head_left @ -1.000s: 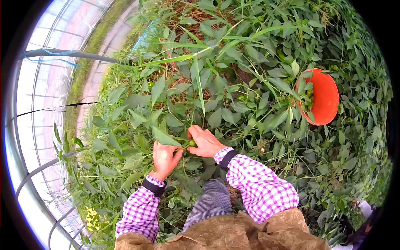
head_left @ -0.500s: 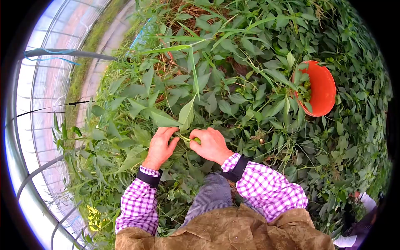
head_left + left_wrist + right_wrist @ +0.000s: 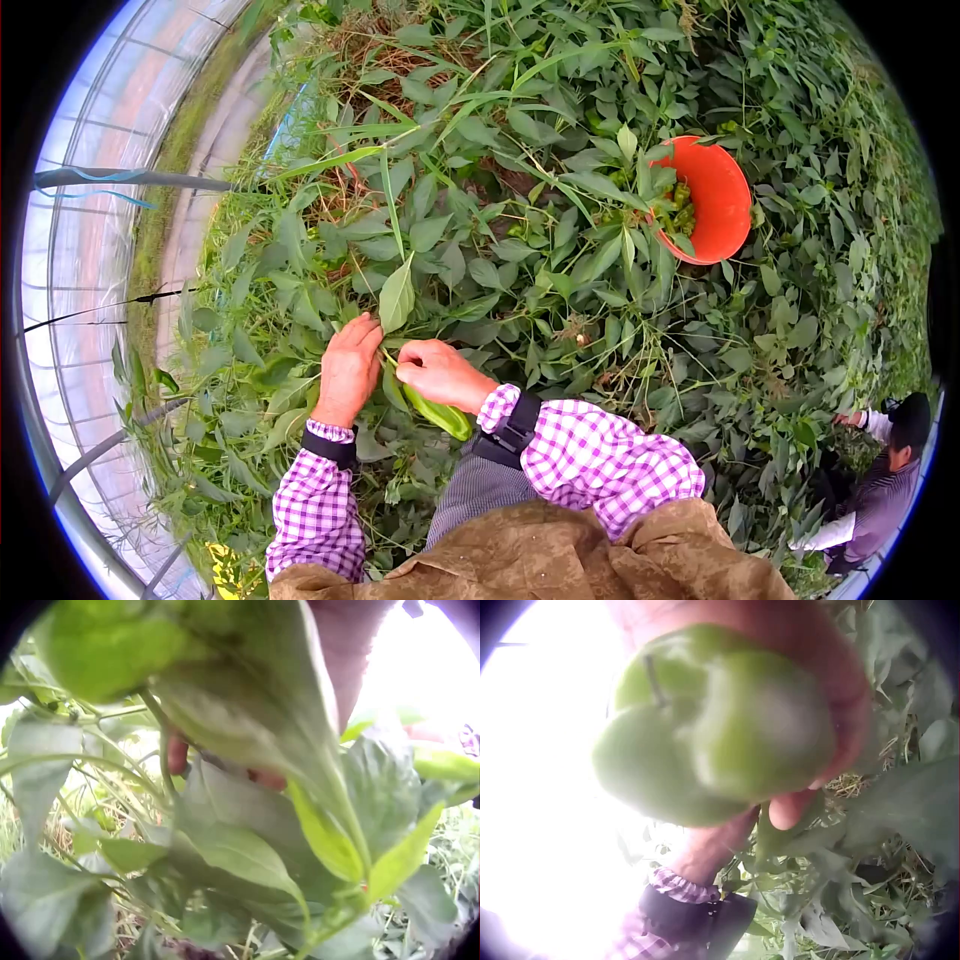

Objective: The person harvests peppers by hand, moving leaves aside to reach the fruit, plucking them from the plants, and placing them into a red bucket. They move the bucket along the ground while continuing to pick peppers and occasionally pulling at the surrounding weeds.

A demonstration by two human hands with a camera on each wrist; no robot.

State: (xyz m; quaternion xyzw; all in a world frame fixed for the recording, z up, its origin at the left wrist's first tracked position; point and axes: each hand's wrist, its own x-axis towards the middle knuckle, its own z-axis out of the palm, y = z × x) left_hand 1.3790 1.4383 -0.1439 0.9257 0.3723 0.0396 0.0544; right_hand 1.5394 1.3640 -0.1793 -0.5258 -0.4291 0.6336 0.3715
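Note:
A long, glossy green pepper (image 3: 437,412) juts out below my right hand (image 3: 440,374), whose fingers curl round it. Close to the right wrist view, the pepper's lobed end (image 3: 765,727) fills much of the picture, blurred. My left hand (image 3: 348,372) is just left of the right one and grips the pepper plant among its leaves. Broad leaves (image 3: 247,697) hide most of that hand in the left wrist view; only a few fingertips (image 3: 178,754) peek past them. A pale upright leaf (image 3: 397,296) rises just beyond both hands.
An orange-red bucket (image 3: 728,200) lies tilted among the plants at the right, with several green peppers (image 3: 680,212) inside. Another person (image 3: 880,490) is at the lower right. Metal hoops and clear sheeting (image 3: 85,240) line the left side. Dense foliage surrounds the hands.
The right hand has turned and drawn nearer the body, and the long green pepper now shows below it. The head view has shifted right, bringing the other person further into sight.

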